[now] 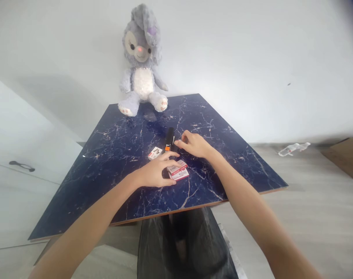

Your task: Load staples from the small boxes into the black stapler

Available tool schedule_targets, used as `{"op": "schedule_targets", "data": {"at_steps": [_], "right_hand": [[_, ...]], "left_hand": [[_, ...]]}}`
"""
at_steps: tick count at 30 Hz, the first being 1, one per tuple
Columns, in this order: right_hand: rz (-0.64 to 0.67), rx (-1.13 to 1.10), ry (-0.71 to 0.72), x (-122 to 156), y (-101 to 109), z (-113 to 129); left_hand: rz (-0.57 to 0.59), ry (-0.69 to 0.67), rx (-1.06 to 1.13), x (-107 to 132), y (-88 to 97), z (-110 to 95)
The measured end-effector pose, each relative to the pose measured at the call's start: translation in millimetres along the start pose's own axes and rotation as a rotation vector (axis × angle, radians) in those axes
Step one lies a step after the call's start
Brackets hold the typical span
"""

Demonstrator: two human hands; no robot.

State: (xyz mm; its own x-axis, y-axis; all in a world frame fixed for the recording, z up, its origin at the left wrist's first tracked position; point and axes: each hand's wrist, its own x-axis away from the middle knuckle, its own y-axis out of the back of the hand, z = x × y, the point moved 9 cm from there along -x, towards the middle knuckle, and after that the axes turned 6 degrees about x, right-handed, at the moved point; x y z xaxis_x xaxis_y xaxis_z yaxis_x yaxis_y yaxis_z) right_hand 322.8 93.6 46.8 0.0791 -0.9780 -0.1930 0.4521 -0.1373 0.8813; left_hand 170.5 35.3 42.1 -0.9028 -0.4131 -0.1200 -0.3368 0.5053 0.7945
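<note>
On the blue marbled table [112, 143], my left hand [156, 170] has its thumb and fingers around two stacked red-and-white small boxes [180, 174]. Its forefinger reaches across the near end of a black stapler [170, 135] with an orange patch. My right hand [194, 144] is closed in a pinch just right of the stapler. A small whitish bit shows by its fingertips, too small to name. Left of the stapler lies a small white box [155, 153] with a dark picture and a red mark on it, close to my left fingers.
A grey plush rabbit [143, 77] sits at the table's far edge against the wall. On the floor to the right are a crumpled clear plastic item [293, 149] and a cardboard box [346, 155]. A white cabinet with a dark handle [21, 166] stands left.
</note>
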Motion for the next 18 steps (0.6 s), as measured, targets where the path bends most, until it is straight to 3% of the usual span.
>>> {"op": "schedule_targets", "data": {"at_steps": [5, 14, 18], "right_hand": [[-0.009, 0.02, 0.011, -2.7, -5.7, -6.4], [-0.004, 0.007, 0.051, -2.6, -6.1, -4.2], [-0.004, -0.001, 0.056, -3.3, -8.3, -4.3]], "left_hand": [[-0.003, -0.062, 0.038, -2.2, -6.9, -6.1], [-0.055, -0.054, 0.09, -6.2, -6.8, -1.6], [-0.199, 0.024, 0.033, -3.4, 6.4, 4.1]]}}
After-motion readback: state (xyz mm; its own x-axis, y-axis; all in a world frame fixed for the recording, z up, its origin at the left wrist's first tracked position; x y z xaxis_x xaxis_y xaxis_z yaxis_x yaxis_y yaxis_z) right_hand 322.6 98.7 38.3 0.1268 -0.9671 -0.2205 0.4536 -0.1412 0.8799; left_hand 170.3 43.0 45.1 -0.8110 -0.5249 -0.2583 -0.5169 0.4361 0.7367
